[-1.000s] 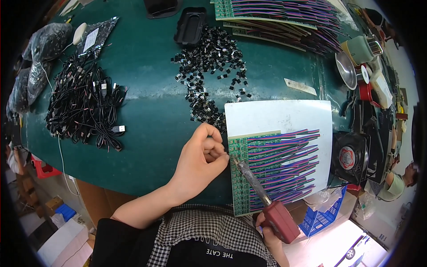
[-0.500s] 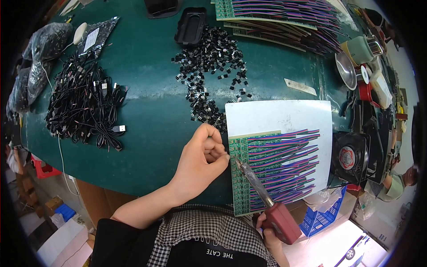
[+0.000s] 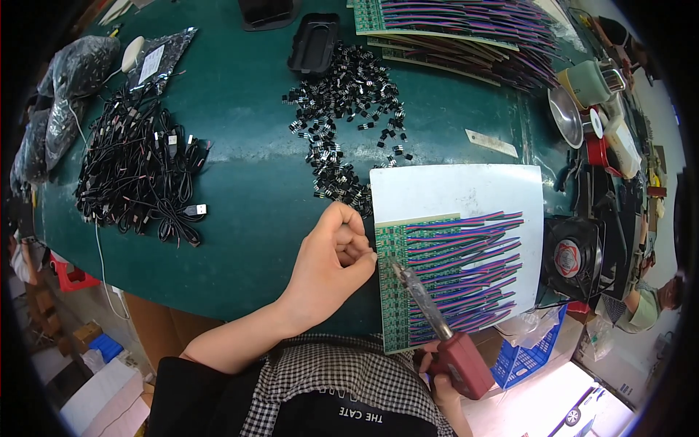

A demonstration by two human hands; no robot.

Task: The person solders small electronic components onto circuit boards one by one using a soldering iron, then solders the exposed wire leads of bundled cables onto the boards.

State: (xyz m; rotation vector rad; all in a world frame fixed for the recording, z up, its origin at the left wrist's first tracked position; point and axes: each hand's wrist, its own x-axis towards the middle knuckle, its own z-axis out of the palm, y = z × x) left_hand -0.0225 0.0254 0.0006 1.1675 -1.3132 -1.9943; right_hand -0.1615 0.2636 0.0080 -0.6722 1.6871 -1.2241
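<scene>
My left hand (image 3: 331,266) is closed in a pinch at the left edge of a green circuit board panel (image 3: 393,306). Whatever sits between its fingertips is too small or hidden to make out. Red, blue and dark wires (image 3: 466,269) run rightward from the board in rows. In my right hand (image 3: 443,390), partly hidden below, is the dark red handle of a soldering iron (image 3: 460,364). Its metal tip points up and left over the board, close to the left fingertips. Under the board lies a white sheet (image 3: 466,191).
Small black three-legged components (image 3: 349,95) are heaped beyond my left hand, near a black tray (image 3: 313,44). Black cables (image 3: 138,167) lie left. Wired boards (image 3: 451,29) are stacked far right. A blade (image 3: 491,143) lies behind the sheet; a fan (image 3: 571,255) stands right.
The soldering iron's tip has shifted slightly right and down, away from the left fingertips. My left hand stays almost where it was.
</scene>
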